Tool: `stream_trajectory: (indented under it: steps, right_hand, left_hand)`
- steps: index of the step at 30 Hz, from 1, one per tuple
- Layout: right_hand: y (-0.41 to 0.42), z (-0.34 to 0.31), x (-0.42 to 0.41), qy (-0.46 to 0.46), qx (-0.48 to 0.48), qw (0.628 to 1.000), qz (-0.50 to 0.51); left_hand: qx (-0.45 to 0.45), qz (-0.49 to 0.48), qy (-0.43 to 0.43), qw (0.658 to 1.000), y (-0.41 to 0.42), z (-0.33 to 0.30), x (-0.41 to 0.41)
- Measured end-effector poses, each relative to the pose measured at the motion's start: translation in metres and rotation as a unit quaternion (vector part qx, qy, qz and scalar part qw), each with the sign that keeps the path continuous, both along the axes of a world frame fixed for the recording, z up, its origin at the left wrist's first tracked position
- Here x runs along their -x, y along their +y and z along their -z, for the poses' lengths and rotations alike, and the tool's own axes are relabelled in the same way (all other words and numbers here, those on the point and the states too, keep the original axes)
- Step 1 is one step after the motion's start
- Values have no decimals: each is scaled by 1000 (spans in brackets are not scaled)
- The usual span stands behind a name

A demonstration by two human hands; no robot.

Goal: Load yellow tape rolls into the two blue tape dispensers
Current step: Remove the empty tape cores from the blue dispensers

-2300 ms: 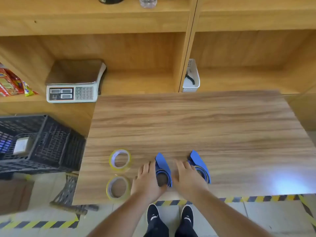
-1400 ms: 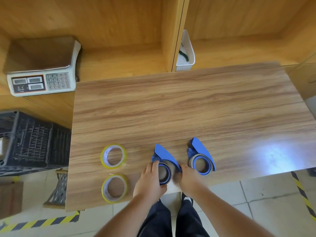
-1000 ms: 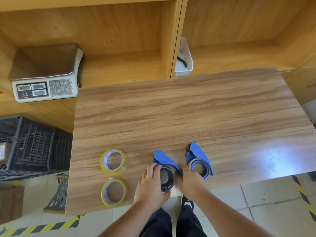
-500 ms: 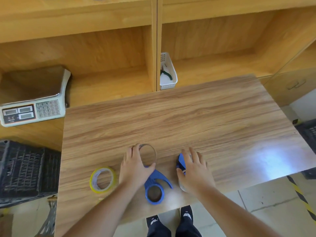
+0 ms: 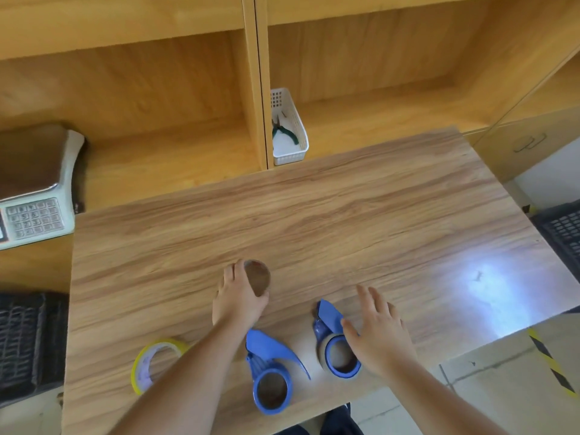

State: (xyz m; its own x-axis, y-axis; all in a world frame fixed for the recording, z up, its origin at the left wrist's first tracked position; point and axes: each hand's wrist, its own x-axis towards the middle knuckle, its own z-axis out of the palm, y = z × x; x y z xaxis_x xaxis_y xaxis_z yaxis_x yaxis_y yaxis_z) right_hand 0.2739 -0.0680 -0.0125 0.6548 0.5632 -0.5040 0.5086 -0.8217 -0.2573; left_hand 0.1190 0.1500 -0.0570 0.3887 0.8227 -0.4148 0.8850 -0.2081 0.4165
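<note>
Two blue tape dispensers lie near the table's front edge. The left dispenser [image 5: 270,376] has a bare hub. The right dispenser [image 5: 336,346] carries a thin grey core around its hub. My left hand [image 5: 239,298] rests further back on the table, thumb and fingers closed on a thin empty tape core [image 5: 258,277] that lies flat. My right hand [image 5: 378,335] hovers with fingers spread over the right dispenser, partly hiding it. One yellow tape roll [image 5: 150,362] lies at the front left, partly behind my left forearm. I see no second yellow roll.
The wooden table [image 5: 345,221] stands against a wooden shelf unit. A weighing scale [image 5: 34,196] sits on the left shelf, a white basket [image 5: 290,133] with pliers behind the table. Black crates stand at the left [image 5: 25,340] and right [image 5: 561,233].
Both hands were on the left dispenser; my left hand then carried the empty core away from it onto the table. My right hand went to the right dispenser and has spread its fingers.
</note>
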Motion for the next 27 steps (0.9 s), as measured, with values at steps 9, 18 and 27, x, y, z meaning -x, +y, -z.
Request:
stream_trajectory:
  steps: [9, 18, 27]
  right_hand:
    - [-15, 14, -8, 54, 4, 998, 22]
    - [-28, 12, -11, 85, 8, 996, -30]
    - [-56, 12, -13, 157, 4, 987, -42]
  left_hand:
    - [0, -47, 13, 999, 14, 14, -17]
    - [-84, 59, -99, 990, -70, -22, -12]
    - [21, 94, -59, 994, -207, -6, -9]
